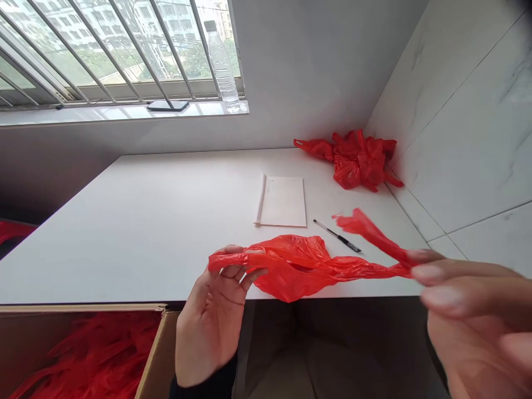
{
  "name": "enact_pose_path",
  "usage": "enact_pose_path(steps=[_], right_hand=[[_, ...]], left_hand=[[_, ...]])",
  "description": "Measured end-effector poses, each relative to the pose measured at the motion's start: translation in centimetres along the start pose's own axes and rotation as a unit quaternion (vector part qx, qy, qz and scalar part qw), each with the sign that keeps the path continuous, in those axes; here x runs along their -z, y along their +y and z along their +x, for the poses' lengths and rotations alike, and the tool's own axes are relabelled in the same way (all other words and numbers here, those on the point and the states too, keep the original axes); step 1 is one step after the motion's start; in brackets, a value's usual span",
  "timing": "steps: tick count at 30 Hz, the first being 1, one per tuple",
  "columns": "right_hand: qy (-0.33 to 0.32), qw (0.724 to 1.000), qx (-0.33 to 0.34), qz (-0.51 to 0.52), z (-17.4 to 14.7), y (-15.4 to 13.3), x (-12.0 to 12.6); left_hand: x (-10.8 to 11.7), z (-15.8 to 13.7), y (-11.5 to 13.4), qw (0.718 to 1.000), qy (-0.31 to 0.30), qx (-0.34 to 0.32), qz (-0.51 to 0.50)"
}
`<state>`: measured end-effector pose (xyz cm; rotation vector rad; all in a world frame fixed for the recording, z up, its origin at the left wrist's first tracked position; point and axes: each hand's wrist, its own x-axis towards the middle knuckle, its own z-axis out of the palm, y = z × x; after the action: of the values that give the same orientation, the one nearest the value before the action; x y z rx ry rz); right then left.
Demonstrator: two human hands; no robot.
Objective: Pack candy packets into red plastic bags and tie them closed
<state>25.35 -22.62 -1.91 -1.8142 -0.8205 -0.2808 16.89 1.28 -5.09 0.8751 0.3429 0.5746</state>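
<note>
A red plastic bag (291, 266) is stretched sideways between my two hands over the table's front edge. One end loops over the fingers of my left hand (216, 321), which is turned palm up with the fingers curled at the plastic. My right hand (469, 305) pinches the twisted other end between thumb and fingers, and a loose strip of the plastic sticks up from this grip. Just behind the bag lie a black pen (338, 237) and an open notepad (283, 201) with a few small marks on its page.
Red plastic bags (361, 158) lie crumpled in the back right corner of the white table (166, 221). At the lower left, a cardboard box (155, 354) holds a heap of red plastic (100, 354). A clear bottle (224, 72) and a phone (168, 105) rest on the windowsill.
</note>
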Motion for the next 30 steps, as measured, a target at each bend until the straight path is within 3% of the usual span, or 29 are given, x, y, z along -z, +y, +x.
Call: enact_pose_path(steps=[3,5,7,9,12,16,19,22,24,25,28,30], right_hand=[[-0.184,0.978,0.059,0.077,1.7,0.6,-2.8],[-0.299,0.953,0.033,0.043,3.0,1.9,-4.8],[-0.348,0.937,0.0,-0.032,3.7,3.1,-6.1],[-0.382,0.916,-0.031,-0.117,3.9,3.8,-6.8],[-0.416,0.879,-0.046,-0.226,3.9,4.3,-6.8],[-0.397,0.858,-0.029,-0.326,4.5,5.1,-6.5],[-0.313,0.871,-0.033,-0.376,4.8,5.1,-6.2],[-0.25,0.907,-0.001,-0.338,4.4,4.2,-6.1],[-0.282,0.924,0.025,-0.258,4.1,3.4,-6.6],[-0.323,0.919,0.037,-0.222,4.0,3.2,-7.0],[-0.474,0.847,0.056,-0.235,4.3,3.6,-9.0],[-0.527,0.797,0.05,-0.29,4.6,4.5,-10.4]], left_hand=[[-0.9,-0.5,0.2,1.0,-0.011,0.004,0.014],[-1.2,-1.0,0.4,0.998,-0.033,0.036,0.031],[-1.3,-1.5,0.6,0.993,-0.063,0.074,0.066],[-1.3,-2.0,0.8,0.988,-0.063,0.098,0.104],[-1.1,-2.3,1.3,0.988,-0.006,0.095,0.123],[-1.0,-2.7,2.1,0.982,0.032,0.084,0.167],[-1.1,-3.1,2.5,0.942,0.026,0.096,0.321],[-1.0,-3.1,2.5,0.894,0.009,0.079,0.441],[-0.8,-2.9,2.2,0.897,0.001,0.057,0.439],[-0.7,-2.8,2.1,0.906,0.002,0.042,0.421],[-0.6,-2.9,1.8,0.936,0.016,-0.001,0.35],[-0.8,-3.1,1.8,0.943,0.02,-0.013,0.332]])
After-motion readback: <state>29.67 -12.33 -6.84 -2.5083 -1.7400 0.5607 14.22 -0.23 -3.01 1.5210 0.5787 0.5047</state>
